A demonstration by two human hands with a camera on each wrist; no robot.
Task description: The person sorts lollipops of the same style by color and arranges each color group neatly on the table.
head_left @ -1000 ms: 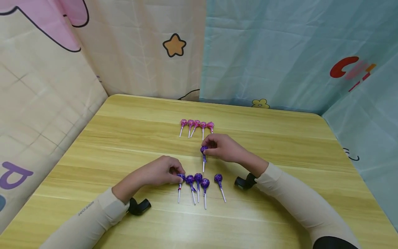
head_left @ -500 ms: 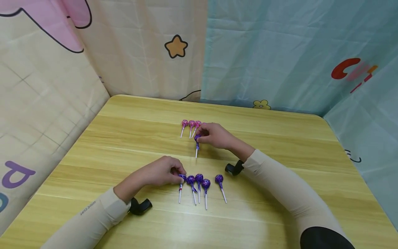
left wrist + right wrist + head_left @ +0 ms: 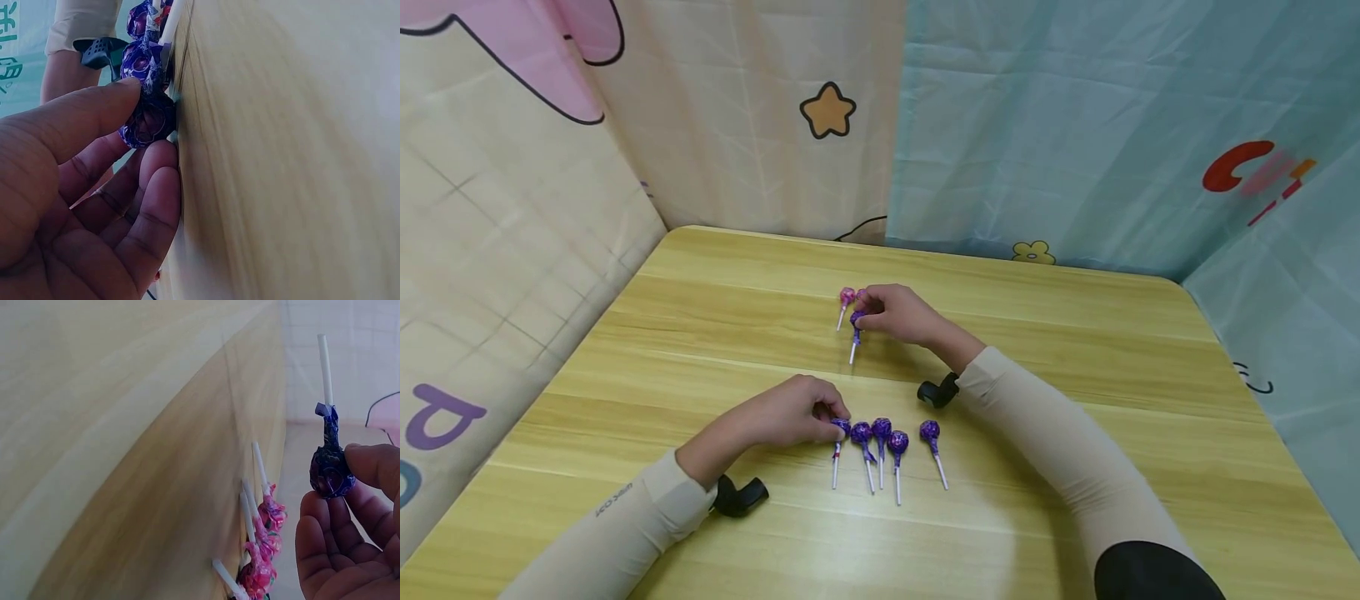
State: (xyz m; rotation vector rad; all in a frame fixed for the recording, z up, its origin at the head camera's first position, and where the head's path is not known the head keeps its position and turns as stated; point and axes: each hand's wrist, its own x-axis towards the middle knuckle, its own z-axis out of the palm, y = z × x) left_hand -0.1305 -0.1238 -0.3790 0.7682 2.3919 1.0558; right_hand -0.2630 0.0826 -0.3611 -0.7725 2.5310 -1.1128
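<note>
Four purple lollipops (image 3: 882, 433) lie in a near row on the wooden table (image 3: 1075, 333), heads away from you, white sticks pointing toward you; no container of any kind shows, so every sweet rests bare on the wood. Your left hand (image 3: 782, 417) sits at the left end of that row, thumb and fingers pinching the foil head of the leftmost purple lollipop (image 3: 149, 122), which the left wrist view shows pressed against the table. Your right hand (image 3: 898, 312) is well beyond the row, thumb and fingertips clasping the head of a fifth purple lollipop (image 3: 855, 321); the right wrist view shows it lifted off the wood, stick free. That held lollipop has a crinkled, shiny purple wrapper with dark speckles, twisted tight at the neck, on a plain white stick. It sits just beside the pink lollipops (image 3: 265, 540), a far row directly beyond the purple row; in the head view your right hand covers most of them, leaving one pink head (image 3: 847, 297) clear. Pink wrappers look equally crinkled, sticks white.
</note>
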